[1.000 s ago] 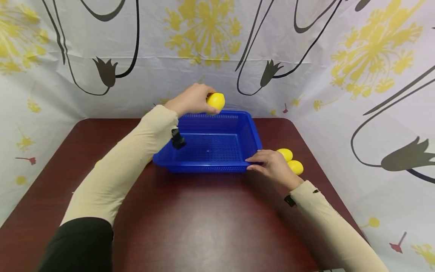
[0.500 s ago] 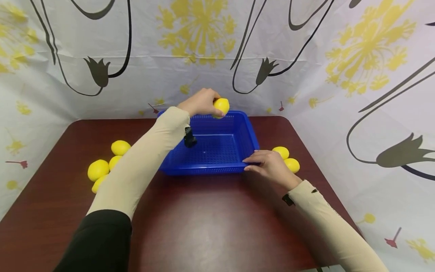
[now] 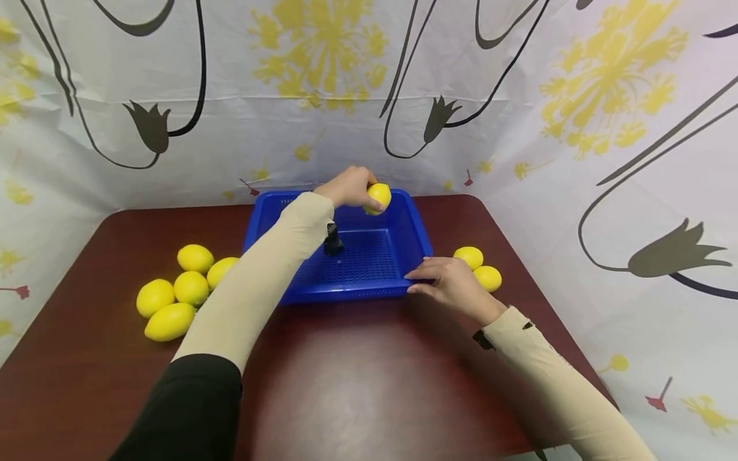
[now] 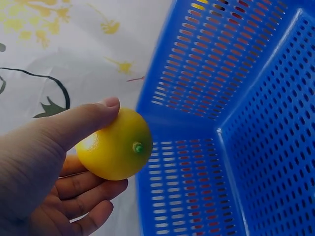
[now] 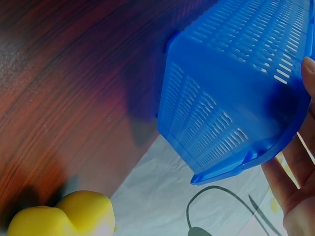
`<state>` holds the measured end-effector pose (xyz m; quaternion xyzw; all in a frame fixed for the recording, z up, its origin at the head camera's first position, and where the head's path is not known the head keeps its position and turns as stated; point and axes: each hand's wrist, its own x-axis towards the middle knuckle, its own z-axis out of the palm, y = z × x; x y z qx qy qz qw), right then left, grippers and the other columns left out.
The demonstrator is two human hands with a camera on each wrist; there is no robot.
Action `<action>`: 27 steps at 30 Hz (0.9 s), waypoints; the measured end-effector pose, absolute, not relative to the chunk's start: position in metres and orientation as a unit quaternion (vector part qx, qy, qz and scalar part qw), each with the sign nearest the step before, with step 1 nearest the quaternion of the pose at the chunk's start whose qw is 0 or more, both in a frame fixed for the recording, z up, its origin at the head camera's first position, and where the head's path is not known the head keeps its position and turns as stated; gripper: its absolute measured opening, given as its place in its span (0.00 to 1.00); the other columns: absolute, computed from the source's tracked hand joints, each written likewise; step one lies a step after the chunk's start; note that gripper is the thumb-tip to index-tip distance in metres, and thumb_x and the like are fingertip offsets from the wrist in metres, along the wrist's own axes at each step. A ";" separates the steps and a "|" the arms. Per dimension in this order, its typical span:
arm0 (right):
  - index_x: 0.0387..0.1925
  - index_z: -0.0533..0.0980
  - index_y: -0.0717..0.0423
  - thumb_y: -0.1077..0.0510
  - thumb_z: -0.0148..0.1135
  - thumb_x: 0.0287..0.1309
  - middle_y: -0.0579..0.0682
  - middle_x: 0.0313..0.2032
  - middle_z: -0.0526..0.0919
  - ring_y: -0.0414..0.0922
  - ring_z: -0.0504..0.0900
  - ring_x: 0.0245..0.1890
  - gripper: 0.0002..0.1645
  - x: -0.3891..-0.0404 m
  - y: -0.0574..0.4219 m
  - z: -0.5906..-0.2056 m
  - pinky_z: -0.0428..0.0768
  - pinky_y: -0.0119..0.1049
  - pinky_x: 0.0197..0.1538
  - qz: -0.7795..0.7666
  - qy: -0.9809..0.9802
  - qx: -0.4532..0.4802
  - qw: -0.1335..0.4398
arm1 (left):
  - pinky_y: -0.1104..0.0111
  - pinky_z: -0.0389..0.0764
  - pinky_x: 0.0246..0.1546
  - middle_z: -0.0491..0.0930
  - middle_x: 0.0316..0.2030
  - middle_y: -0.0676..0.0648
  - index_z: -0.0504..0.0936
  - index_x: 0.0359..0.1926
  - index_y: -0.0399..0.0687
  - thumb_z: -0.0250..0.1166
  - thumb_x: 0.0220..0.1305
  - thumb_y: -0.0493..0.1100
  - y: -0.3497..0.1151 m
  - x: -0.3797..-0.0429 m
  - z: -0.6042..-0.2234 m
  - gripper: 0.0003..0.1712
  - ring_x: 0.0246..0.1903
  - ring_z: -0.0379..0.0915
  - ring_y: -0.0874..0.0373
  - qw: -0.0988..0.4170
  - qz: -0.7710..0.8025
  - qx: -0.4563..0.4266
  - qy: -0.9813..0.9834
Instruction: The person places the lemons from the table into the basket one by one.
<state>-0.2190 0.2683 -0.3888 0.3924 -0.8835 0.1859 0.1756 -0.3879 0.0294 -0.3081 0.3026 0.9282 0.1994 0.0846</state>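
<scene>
My left hand (image 3: 347, 186) holds a yellow lemon (image 3: 380, 197) over the far part of a blue plastic basket (image 3: 423, 238). In the left wrist view, the thumb lies on top of the lemon (image 4: 118, 150) and the fingers curl beneath; its small green stem end faces the slotted basket wall (image 4: 184, 123). My right hand (image 3: 455, 288) grips the rim at the basket's near right corner. The right wrist view shows that hand (image 5: 300, 201) at the right edge, thumb and fingers on either side of the corner. No lemon shows on the visible basket floor.
Several lemons (image 3: 191, 288) lie grouped on the dark red-brown table (image 3: 346, 378), left of the basket. Two more lemons (image 3: 487, 278) sit on the right, just beyond my right hand. A patterned white cloth (image 3: 323, 147) hangs close behind the table and basket.
My left hand has come down and a little right with the lemon, nearer the basket. The left group of lemons has come out from behind the arm. My right hand keeps its grip.
</scene>
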 end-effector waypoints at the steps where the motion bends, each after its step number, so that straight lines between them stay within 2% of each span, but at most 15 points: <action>1: 0.38 0.88 0.53 0.53 0.77 0.47 0.47 0.33 0.91 0.43 0.89 0.39 0.15 -0.219 0.269 -0.388 0.82 0.47 0.58 0.185 -0.885 0.391 0.172 | 0.67 0.75 0.37 0.84 0.42 0.45 0.83 0.49 0.43 0.71 0.59 0.54 0.031 -0.389 -0.311 0.24 0.34 0.73 0.55 0.088 0.199 0.302 0.928; 7: 0.39 0.88 0.52 0.53 0.76 0.48 0.46 0.34 0.90 0.42 0.89 0.40 0.15 -0.217 0.271 -0.386 0.81 0.47 0.59 0.186 -0.891 0.384 0.158 | 0.65 0.76 0.37 0.84 0.40 0.45 0.83 0.48 0.42 0.71 0.59 0.53 0.042 -0.393 -0.328 0.23 0.33 0.73 0.55 0.103 0.192 0.306 0.927; 22: 0.39 0.88 0.53 0.54 0.77 0.48 0.46 0.34 0.90 0.41 0.88 0.39 0.15 -0.218 0.269 -0.386 0.81 0.47 0.61 0.185 -0.882 0.404 0.159 | 0.66 0.78 0.34 0.85 0.37 0.44 0.84 0.43 0.41 0.73 0.58 0.52 0.061 -0.392 -0.366 0.21 0.31 0.75 0.55 0.102 0.174 0.278 0.939; 27: 0.40 0.88 0.52 0.53 0.77 0.48 0.46 0.35 0.90 0.41 0.88 0.40 0.15 -0.219 0.271 -0.387 0.81 0.47 0.60 0.188 -0.884 0.400 0.153 | 0.66 0.79 0.35 0.85 0.39 0.44 0.83 0.44 0.40 0.74 0.57 0.52 0.065 -0.392 -0.375 0.22 0.33 0.76 0.55 0.112 0.174 0.268 0.941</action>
